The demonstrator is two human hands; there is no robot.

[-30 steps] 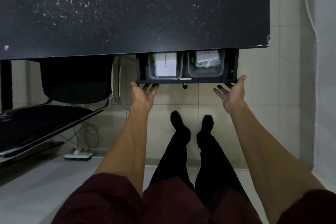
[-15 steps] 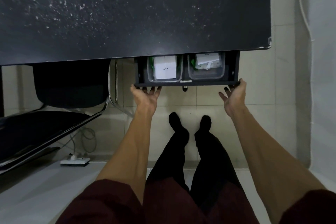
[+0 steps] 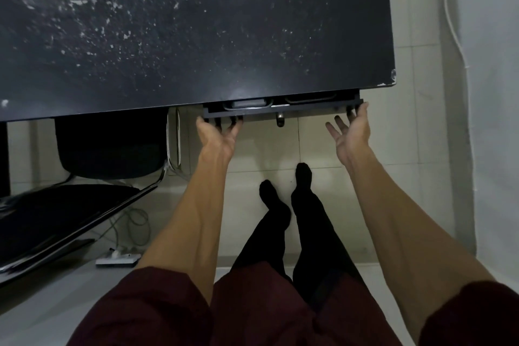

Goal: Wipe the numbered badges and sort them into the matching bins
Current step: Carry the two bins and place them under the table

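Pushing the shallow black drawer (image 3: 282,111) under the near edge of the dark speckled desk (image 3: 196,31): keep your left hand (image 3: 217,136) and right hand (image 3: 351,132) level, fingers spread flat on its front. Clear plastic bins (image 3: 247,104) sit inside, nearly hidden; badges not visible.

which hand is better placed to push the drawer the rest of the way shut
Left, marginally. The left hand has its fingers on the drawer front; the right hand only touches its end corner.

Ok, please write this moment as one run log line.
phase: drawer closing | drawer: almost shut under table | left hand: open, fingers at front | right hand: open, at front corner | bins: only rims visible
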